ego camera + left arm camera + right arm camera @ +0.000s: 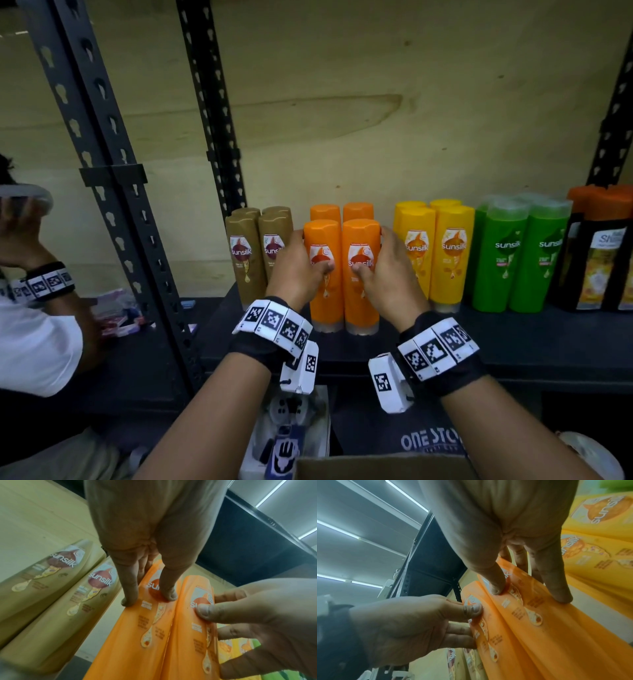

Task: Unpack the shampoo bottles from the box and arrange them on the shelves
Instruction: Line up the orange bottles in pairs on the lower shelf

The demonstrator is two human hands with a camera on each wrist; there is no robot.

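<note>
Two orange shampoo bottles stand side by side at the front of the dark shelf (513,335), with two more orange ones (358,210) behind them. My left hand (308,253) (149,599) grips the left orange bottle (325,308) (137,642), thumb on its label and fingers round its left side. My right hand (373,251) (529,593) grips the right orange bottle (361,308) (565,635) the same way. Both bottles are upright and touch each other. The cardboard box (376,467) shows only as an edge at the bottom.
Brown bottles (260,253) stand close on the left, yellow ones (431,253) close on the right, then green ones (520,257) and dark bottles with orange caps (596,253). Another person (34,342) is at the far left beyond the rack upright (113,205).
</note>
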